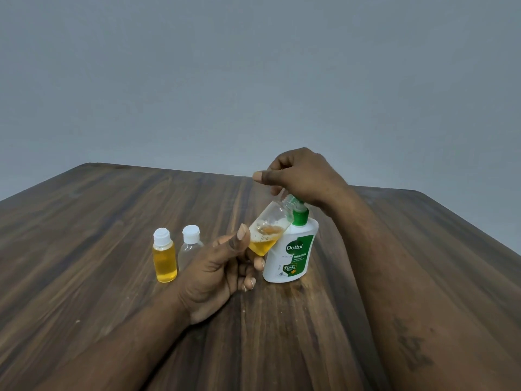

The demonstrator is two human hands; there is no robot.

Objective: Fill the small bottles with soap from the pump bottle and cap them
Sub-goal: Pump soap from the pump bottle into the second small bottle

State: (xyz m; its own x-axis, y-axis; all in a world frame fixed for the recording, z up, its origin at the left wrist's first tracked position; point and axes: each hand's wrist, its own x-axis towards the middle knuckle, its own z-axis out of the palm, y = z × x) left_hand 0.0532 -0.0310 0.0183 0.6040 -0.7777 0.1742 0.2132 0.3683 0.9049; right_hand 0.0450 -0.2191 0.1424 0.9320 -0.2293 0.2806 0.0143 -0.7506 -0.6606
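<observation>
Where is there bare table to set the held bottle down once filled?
Bare wood left of the filled bottle, and behind it toward the far edge of the table. Crowded between the clear capped bottle and the pump bottle, where the left hand holds the tilted bottle.

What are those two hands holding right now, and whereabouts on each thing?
The left hand grips the tilted small bottle by its bottom end, between thumb and fingers. The right hand curls over the green pump head of the pump bottle.

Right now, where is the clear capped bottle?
Head view, left of centre: the clear bottle stands between the full bottle and the left hand.
</observation>
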